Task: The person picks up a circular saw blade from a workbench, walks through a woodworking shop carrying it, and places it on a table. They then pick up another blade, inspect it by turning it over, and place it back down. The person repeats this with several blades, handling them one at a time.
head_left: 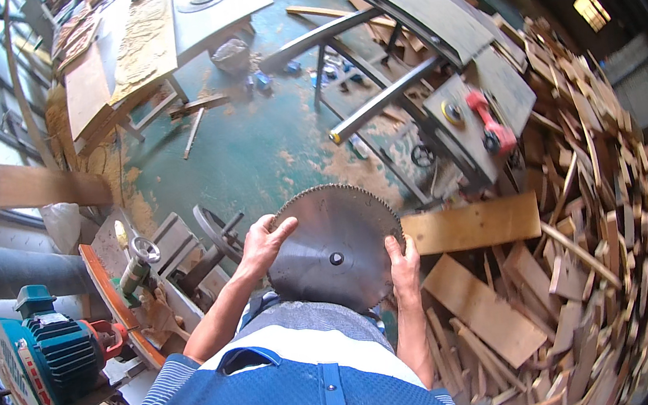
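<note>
A large circular saw blade (pixel 320 239) with a toothed rim and a small centre hole is held up in front of my body. My left hand (pixel 262 246) grips its left edge, thumb lying on the blade's face. On the opposite edge, my right hand (pixel 404 267) holds the blade with the thumb on the face and the other fingers mostly hidden behind it. Just left of my left hand is a dark handwheel (pixel 217 230) on a machine.
A teal electric motor (pixel 55 349) stands at the lower left. Wood offcuts (pixel 587 300) are heaped along the right. A red power tool (pixel 490 124) rests on a metal machine table at the upper right. Farther left is a workbench (pixel 210 34), with sawdust on the green floor (pixel 206 168).
</note>
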Demonstrator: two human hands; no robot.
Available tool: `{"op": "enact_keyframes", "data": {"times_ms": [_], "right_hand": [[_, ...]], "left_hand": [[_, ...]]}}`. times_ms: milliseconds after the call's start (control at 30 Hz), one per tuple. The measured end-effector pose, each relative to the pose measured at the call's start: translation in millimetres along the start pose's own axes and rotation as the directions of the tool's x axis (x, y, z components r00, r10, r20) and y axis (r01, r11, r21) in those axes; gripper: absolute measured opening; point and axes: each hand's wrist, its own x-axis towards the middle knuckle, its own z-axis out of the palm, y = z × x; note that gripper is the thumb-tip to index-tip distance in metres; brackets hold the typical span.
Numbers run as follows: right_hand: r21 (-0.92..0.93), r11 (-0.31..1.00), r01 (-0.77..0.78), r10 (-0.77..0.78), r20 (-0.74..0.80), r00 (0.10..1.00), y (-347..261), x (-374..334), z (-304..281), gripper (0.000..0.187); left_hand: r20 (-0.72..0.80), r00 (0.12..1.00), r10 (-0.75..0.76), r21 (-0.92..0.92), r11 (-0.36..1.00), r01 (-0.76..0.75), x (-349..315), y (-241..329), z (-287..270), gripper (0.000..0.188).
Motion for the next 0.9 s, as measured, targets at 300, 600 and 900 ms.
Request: {"op": "enact_keyframes", "data": {"times_ms": [300, 600, 900], "right_hand": [[-0.131, 0.988, 0.083, -0.059, 0.180, 0.982, -59.1, 194.1, 87.3, 0.043], [-0.187, 0.976, 0.111, -0.044, 0.330, 0.943, -124.5, 328.4, 147.8, 0.044], [-0.205, 0.978, 0.048, 0.003, 0.243, 0.970, -154.3, 424.8, 246.6, 0.040]], "left_hand": [[-0.114, 0.992, -0.060, -0.379, 0.925, 0.012, 139.2, 24.1, -24.5, 0.047], [-0.240, 0.961, -0.137, -0.431, 0.902, 0.021, 237.0, 95.9, -55.2, 0.046], [-0.204, 0.972, -0.114, -0.407, 0.913, 0.022, 376.6, 120.0, -121.9, 0.049]]}}
